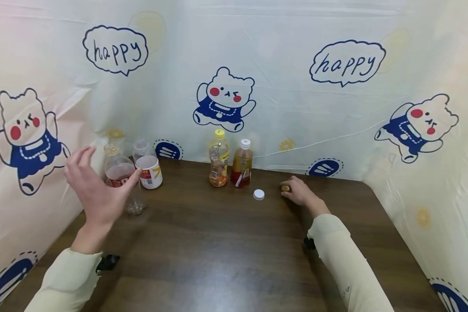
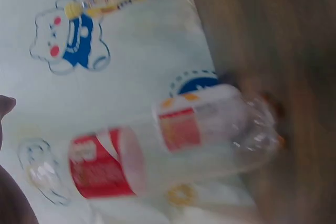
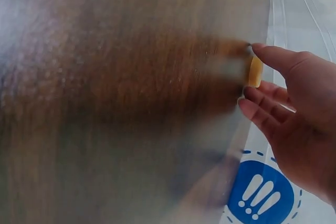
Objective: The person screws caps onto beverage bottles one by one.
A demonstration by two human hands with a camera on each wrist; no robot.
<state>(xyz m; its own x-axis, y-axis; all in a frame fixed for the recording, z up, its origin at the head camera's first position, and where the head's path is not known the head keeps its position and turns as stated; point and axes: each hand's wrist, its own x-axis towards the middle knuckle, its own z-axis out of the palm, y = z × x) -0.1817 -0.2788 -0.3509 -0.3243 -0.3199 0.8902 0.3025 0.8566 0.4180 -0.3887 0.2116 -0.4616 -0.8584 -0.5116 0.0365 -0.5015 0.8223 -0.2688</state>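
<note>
My left hand [image 1: 99, 190] is raised with thumb and fingers spread, beside a clear plastic bottle [image 1: 118, 164] with a red label. In the left wrist view this bottle [image 2: 210, 153] stands apart from the fingers. My right hand [image 1: 299, 190] is low at the table's back right, thumb and fingers around a small yellow bottle cap [image 1: 285, 188]. The right wrist view shows the cap [image 3: 255, 72] pinched between thumb and fingertips, at the table surface. Left of that hand a round white cap [image 1: 259, 194] lies on the table.
Near the back edge stand a yellow-capped bottle [image 1: 219, 160] and a white-capped bottle [image 1: 242, 164] with dark reddish contents. A white labelled container [image 1: 150, 173] and another clear bottle [image 1: 141, 147] stand behind the red-labelled bottle. A printed curtain [image 1: 281, 108] encloses the brown table [image 1: 218, 242].
</note>
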